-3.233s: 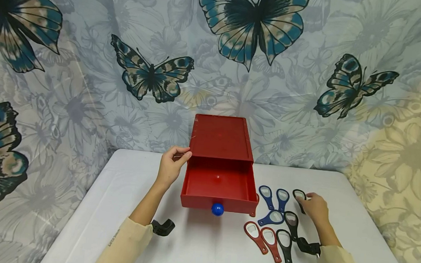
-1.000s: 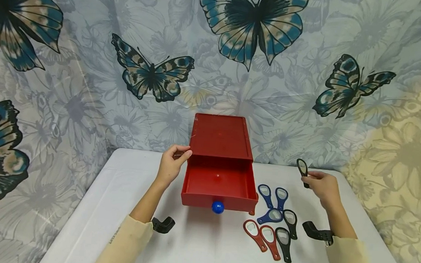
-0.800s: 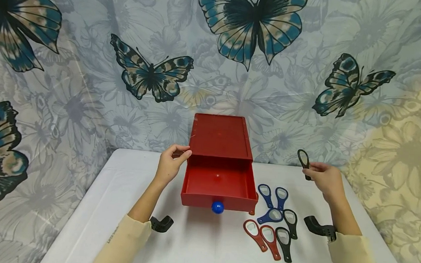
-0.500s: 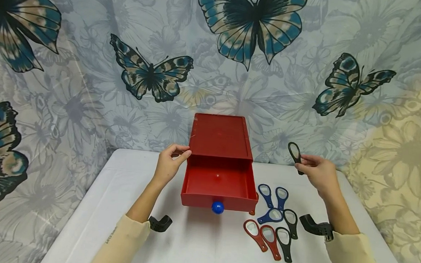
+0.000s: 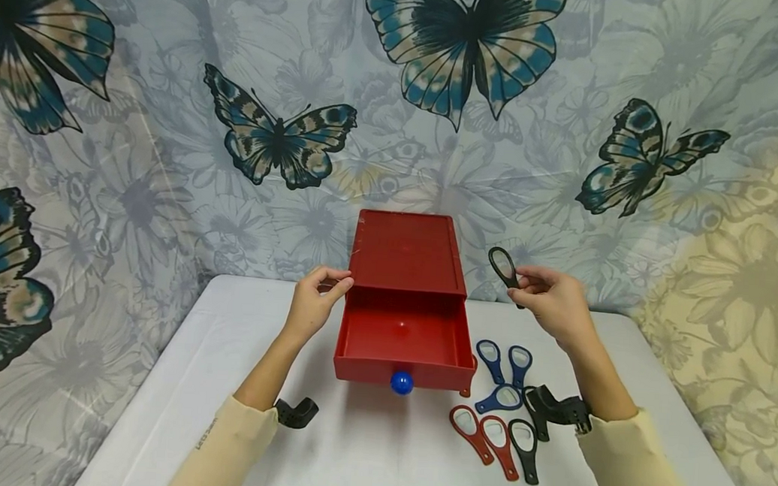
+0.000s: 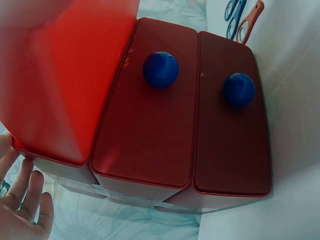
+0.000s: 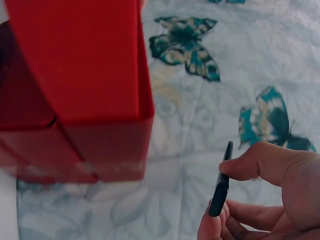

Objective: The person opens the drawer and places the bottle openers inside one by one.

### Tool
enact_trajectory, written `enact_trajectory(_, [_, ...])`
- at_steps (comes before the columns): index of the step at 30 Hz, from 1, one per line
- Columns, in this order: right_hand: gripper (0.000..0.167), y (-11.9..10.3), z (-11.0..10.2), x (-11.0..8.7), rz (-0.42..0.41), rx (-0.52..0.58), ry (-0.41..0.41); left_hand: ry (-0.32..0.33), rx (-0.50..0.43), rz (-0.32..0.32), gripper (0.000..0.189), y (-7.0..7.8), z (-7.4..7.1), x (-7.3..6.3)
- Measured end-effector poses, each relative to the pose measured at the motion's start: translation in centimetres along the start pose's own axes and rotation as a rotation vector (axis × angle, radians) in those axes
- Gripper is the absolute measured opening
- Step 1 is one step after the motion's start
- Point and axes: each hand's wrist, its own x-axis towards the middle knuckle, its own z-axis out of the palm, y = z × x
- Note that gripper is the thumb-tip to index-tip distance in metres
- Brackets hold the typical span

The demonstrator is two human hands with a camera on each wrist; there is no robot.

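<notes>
My right hand (image 5: 557, 304) pinches the handle of a black magnifying glass (image 5: 502, 267), raised to the right of a red drawer cabinet (image 5: 405, 253). The right wrist view shows this magnifying glass (image 7: 221, 192) edge-on between thumb and fingers. My left hand (image 5: 311, 305) touches the cabinet's left edge near the top with thumb and fingertips; other fingers are extended in the left wrist view. The top drawer (image 5: 402, 374) is pulled out, with nothing visible inside and a blue ball knob (image 5: 402, 383). Lower drawers with blue knobs (image 6: 160, 70) are closed.
Right of the cabinet lie blue magnifying glasses (image 5: 500, 399), red ones (image 5: 500, 450) and black ones (image 5: 527, 454) on the white table (image 5: 347, 458). One red magnifying glass (image 5: 465, 392) is partly hidden by the drawer. A butterfly-print cloth (image 5: 408, 169) hangs behind.
My right hand picked up a black magnifying glass from the table's right side, lifted it, then carried it left toward the cabinet. My left hand stays at the cabinet's edge.
</notes>
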Motion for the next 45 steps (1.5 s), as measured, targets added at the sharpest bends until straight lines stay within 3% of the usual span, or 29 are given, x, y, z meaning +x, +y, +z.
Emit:
enact_trajectory(9, [0.037, -3.0, 2.1, 0.1, -0.064, -0.038, -0.103, 0.001, -0.026, -0.021, 0.019, -0.2, 0.0, 0.1])
enact_trajectory(18, [0.036, -5.3, 4.6, 0.0, -0.082, -0.055, -0.219, 0.005, -0.038, 0.021, 0.017, -0.3, 0.1, -0.1])
enact_trajectory(26, [0.029, -6.5, 6.8, 0.0, -0.124, -0.055, -0.326, 0.011, -0.055, -0.020, 0.018, -0.3, 0.2, -0.1])
enact_trajectory(29, [0.030, -6.9, 7.6, -0.2, -0.126, -0.082, -0.379, 0.007, -0.044, -0.032, 0.018, 0.2, 0.2, -0.1])
enact_trajectory(36, [0.030, -7.5, 9.5, -0.3, -0.139, -0.104, -0.447, -0.007, -0.034, -0.018, 0.018, 3.4, -0.3, -0.8])
enact_trajectory(45, [0.029, -7.7, 12.0, -1.1, -0.140, -0.195, -0.510, -0.017, -0.033, -0.015, 0.018, 3.2, -0.3, -1.1])
